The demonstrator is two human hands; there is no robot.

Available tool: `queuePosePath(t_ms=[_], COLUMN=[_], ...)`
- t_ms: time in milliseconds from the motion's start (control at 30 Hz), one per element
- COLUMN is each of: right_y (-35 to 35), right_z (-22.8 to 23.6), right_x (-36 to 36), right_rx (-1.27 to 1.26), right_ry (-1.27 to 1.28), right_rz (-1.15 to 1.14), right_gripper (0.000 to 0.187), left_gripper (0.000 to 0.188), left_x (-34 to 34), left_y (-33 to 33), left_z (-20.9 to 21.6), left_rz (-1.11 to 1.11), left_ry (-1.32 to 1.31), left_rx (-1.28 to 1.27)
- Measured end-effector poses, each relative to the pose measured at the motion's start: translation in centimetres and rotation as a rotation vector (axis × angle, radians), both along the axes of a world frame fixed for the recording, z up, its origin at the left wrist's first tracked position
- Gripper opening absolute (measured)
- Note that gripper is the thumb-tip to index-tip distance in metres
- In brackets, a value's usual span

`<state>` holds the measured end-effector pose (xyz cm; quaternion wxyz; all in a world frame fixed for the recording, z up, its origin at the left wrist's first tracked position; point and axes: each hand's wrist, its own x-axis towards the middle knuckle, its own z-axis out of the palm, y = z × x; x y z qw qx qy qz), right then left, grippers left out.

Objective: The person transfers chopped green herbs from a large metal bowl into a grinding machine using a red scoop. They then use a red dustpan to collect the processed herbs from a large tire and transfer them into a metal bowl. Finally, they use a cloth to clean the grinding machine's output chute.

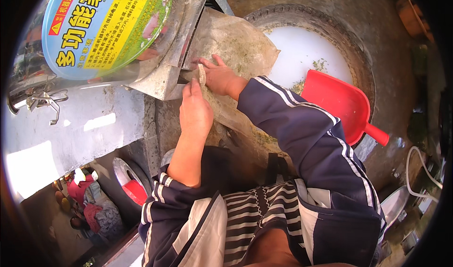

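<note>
A worn beige cloth [238, 43] hangs at the grey metal chute [160, 80] of a machine. Close to the chute's mouth, my left hand [195, 111] is closed, its fingertips pinching a pale, narrow strip [202, 75] that looks like a folded edge of the cloth. My right hand [222, 78] lies on the cloth just beyond, its fingers stretched out and apart against the chute edge. Some of its fingers are partly hidden behind the strip. Below my hands, the cloth drapes down toward my knees.
To the right stands a round tub [365, 59] with a dark, tyre-like rim, white inside with green bits. A red scoop [337, 104] rests across its near edge. A blue-and-yellow label [101, 26] covers the machine's top. Far right lies a white hose [410, 172].
</note>
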<state>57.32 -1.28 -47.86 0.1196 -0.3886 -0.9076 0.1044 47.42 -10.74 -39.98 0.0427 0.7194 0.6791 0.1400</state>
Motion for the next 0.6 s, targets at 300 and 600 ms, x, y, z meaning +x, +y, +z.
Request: queuePosePath(t_ms=[300,600], right_y=[-0.1,6.1], right_z=[0.1,1.1], right_x=[-0.3,8.2], right_rx=[0.006,0.079], right_ry=[0.098,0.834], right_rz=[-0.031,-0.65], right_gripper=[0.04,0.045], left_gripper=[0.046,0.041], left_x=[-1.1,-1.0], left_y=[0.4,0.3], left_z=[0.7,1.5], left_rz=[-0.058,-0.055], left_ry=[-0.19,-0.102], left_rx=[0.314,0.432])
